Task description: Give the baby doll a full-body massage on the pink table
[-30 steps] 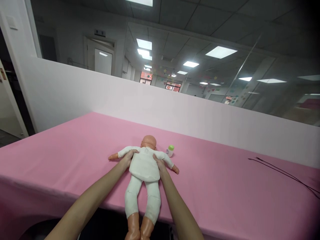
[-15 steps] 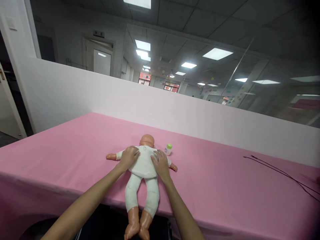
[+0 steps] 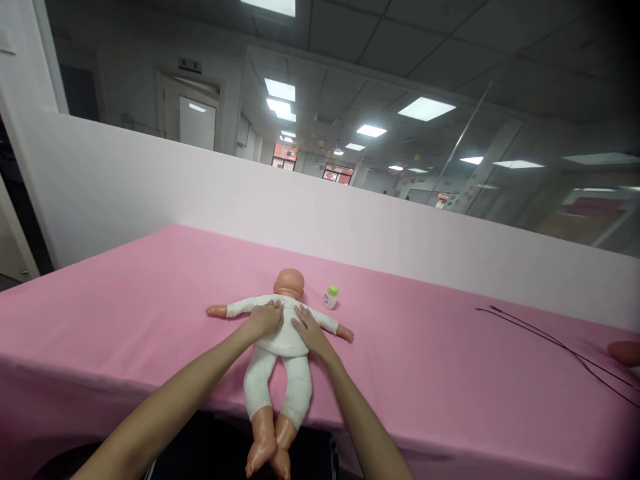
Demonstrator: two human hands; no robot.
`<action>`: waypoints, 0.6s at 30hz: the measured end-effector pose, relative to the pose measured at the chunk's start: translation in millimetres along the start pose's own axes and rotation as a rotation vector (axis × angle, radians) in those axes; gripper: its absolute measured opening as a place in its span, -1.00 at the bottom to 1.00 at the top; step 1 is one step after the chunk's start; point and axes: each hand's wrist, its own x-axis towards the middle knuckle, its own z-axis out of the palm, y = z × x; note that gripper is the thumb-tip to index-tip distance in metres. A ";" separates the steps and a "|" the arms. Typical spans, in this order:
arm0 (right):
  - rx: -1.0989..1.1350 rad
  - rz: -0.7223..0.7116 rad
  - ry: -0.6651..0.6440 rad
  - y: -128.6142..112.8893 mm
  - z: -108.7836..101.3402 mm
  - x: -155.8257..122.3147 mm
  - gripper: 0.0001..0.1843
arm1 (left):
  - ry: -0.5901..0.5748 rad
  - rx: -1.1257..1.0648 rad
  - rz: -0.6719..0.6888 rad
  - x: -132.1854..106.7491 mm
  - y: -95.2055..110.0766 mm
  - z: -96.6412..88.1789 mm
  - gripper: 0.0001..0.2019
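soft white cloth over a stuffed trunk, hard plastic head and limbs: the doll (image 3: 280, 333) lies on the pink worktop (image 3: 425, 373), feet past its near edge, left hand (image 3: 264, 321) and right hand (image 3: 309, 333) flat, open on its likely light, floppy torso, best gripped there.
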 end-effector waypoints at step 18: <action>-0.222 -0.008 0.330 91.0 -101.6 55.9 -0.25 | -0.142 -0.670 -0.428 140.6 22.1 146.8 -0.28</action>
